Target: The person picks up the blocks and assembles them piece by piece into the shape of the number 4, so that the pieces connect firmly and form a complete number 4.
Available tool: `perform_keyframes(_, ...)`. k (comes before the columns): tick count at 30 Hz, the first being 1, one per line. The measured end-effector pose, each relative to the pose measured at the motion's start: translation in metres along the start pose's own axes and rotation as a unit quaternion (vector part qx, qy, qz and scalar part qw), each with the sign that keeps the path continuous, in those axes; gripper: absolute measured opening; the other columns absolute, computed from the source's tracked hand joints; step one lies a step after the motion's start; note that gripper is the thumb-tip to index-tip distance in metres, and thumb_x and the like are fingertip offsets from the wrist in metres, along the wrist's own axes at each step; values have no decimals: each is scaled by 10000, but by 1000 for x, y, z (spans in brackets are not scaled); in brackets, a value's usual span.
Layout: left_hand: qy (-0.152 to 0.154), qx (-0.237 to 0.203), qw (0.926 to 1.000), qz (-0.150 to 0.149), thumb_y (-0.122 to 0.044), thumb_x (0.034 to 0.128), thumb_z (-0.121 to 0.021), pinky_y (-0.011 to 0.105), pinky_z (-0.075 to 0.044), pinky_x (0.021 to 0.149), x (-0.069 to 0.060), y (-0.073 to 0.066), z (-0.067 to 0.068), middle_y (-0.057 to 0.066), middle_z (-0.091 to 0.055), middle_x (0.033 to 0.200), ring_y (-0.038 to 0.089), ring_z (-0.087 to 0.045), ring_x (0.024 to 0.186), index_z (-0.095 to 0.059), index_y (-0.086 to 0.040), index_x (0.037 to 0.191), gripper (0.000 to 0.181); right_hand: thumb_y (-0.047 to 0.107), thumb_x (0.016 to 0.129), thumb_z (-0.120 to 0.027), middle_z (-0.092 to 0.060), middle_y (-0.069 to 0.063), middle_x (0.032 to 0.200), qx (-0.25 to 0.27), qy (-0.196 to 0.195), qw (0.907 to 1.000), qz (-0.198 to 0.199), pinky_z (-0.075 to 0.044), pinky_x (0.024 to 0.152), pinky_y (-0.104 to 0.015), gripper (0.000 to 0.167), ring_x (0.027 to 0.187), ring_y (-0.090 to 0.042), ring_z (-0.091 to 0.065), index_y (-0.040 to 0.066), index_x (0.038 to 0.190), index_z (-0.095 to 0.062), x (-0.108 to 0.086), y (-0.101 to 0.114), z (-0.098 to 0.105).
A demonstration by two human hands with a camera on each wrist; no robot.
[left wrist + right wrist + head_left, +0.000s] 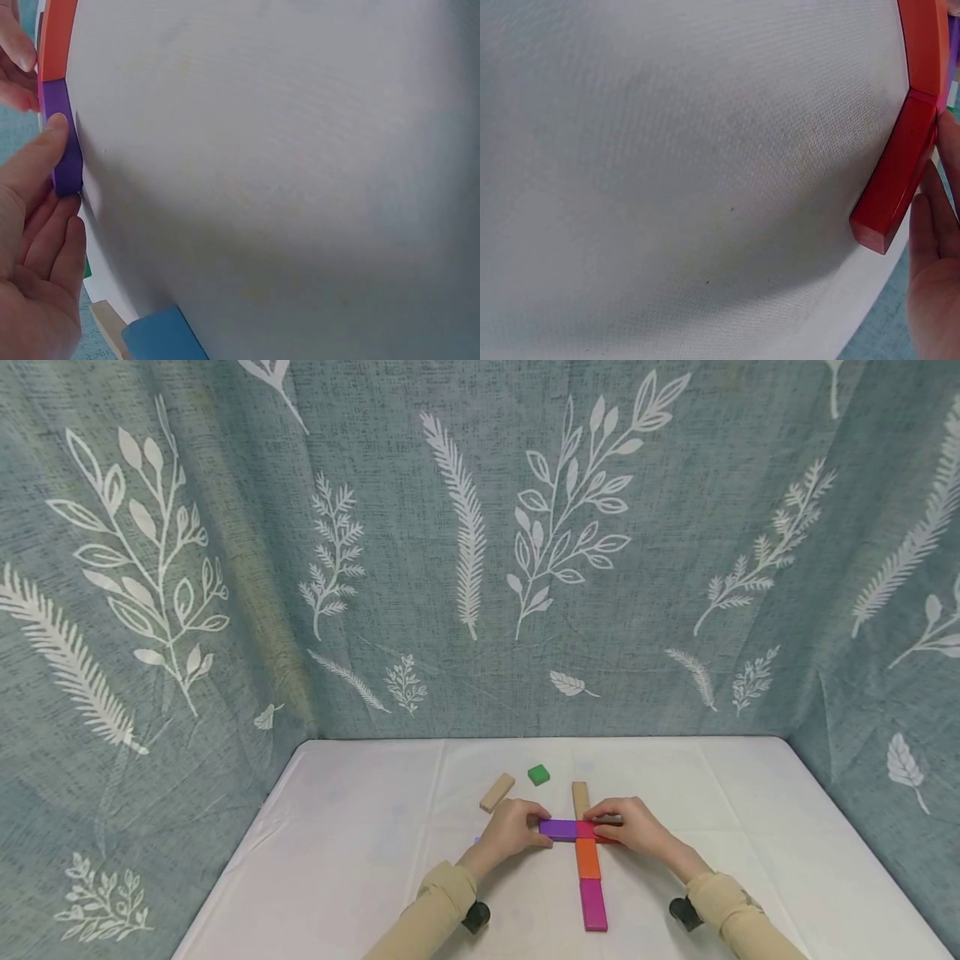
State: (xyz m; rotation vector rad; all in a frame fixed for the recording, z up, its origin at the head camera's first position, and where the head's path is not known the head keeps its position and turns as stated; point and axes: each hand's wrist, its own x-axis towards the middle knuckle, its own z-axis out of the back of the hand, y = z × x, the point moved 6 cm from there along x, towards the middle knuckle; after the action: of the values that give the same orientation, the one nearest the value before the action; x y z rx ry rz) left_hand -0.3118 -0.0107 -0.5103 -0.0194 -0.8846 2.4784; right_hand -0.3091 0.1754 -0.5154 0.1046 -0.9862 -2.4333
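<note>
My left hand [513, 828] pinches the left end of a purple block [558, 830], its thumb on the block in the left wrist view. My right hand [633, 827] is at a red block [896, 176] opposite, thumb and fingers about it; the hand partly covers this block in the head view. Between the two lies a small pinkish-red block [585, 829]. An orange block [588, 858] runs from it toward me, followed end to end by a magenta block [593, 904]. On the far side a plain wooden block [581, 800] continues the line, forming a cross.
Beyond my left hand lie another wooden block [497, 792] and a green block [538, 774]. A blue block [165, 334] is mostly hidden by that hand in the head view. The white-covered table [337, 860] ends at a patterned grey-green curtain [495, 677].
</note>
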Motion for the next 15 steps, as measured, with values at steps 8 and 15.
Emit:
perform_keyframes(8, -66, -17, 10000, 15, -197, 685, -848, 249, -517, 819, 0, -1, 1, 46, -735, 983, 145, -645, 907, -729, -49, 1004, 371, 54, 865, -658, -710, -109, 1040, -10, -4, 10000, -7, -547, 860, -405, 215, 992, -295, -653, 20, 1074, -698, 0, 3, 1)
perform_keyframes(15, -100, -338, 9993, 89, -173, 691, -842, 286, -538, 852, 0, 0, 1, 70, -731, 1009, 200, -669, 966, -719, -29, 1019, 378, 43, 863, -656, -710, -116, 1039, -14, 24, 10000, 10, -548, 856, -404, 217, 991, -301, -653, 10, 1074, -695, -1, 4, 2)
